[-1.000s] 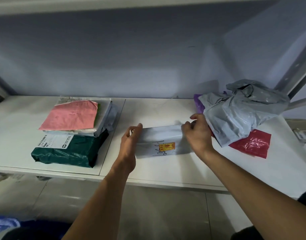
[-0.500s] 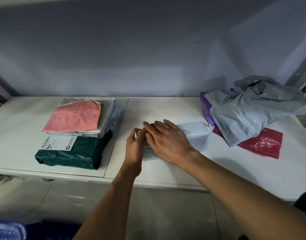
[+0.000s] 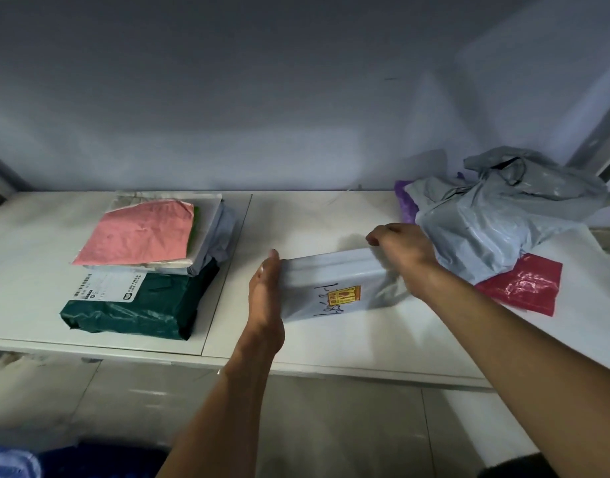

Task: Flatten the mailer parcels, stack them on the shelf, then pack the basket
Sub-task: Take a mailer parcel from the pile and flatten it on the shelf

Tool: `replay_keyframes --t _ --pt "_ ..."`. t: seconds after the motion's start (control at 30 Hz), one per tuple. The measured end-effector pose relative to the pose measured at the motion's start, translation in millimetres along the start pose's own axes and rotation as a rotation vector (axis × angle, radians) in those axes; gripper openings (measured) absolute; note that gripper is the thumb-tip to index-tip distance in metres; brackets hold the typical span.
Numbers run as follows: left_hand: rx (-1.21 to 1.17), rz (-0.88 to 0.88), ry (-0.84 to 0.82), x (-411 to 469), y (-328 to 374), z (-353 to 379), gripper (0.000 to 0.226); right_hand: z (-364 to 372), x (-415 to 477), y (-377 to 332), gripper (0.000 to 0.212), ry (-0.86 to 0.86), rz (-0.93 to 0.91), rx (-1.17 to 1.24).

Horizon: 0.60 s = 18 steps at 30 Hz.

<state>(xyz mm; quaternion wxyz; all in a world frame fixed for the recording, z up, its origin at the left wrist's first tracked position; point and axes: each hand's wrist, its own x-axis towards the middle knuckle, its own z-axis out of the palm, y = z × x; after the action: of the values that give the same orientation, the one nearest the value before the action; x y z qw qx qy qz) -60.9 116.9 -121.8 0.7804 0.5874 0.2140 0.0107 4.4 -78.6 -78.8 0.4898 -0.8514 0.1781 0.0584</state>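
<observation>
Two hands bracket the grey mailer parcel (image 3: 334,281): your left hand (image 3: 265,291) stands straight-fingered, palm flat against its left end, while your right hand (image 3: 400,248) curls its fingers over the far right corner, gripping it, probably to square it and press it flat. It lies on the white shelf (image 3: 331,346), between the flattened stack topped by a pink mailer (image 3: 138,232) and the crumpled grey bags (image 3: 496,222).

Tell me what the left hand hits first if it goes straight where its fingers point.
Probably the back wall: the left hand points alongside the white parcel, across bare shelf, though depth is unclear.
</observation>
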Motion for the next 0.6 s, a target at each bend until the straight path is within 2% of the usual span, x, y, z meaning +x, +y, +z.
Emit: replay_keyframes --t 0.1,0.23,0.33,0.4,0.5,0.6 --pt "-0.067 -0.060 0.012 4 1 2 0.061 -7 -2 8 0.023 -0.188 0.280 0.345" --pt "-0.227 -0.182 0.008 10 6 -7 0.082 -9 6 24 0.036 -0.331 0.399 0.509" --pt "-0.145 -0.253 0.073 10 5 -5 0.060 -12 8 33 0.044 -0.341 0.464 0.658" --pt "-0.142 -0.254 0.134 10 6 1 0.043 -10 6 35 0.042 -0.337 0.498 0.724" --pt "-0.074 -0.129 0.201 11 6 1 0.024 -7 -3 30 0.030 -0.288 0.485 0.703" --pt "0.086 -0.014 0.278 15 9 -4 0.020 -7 -10 32 0.035 -0.287 0.413 0.708"
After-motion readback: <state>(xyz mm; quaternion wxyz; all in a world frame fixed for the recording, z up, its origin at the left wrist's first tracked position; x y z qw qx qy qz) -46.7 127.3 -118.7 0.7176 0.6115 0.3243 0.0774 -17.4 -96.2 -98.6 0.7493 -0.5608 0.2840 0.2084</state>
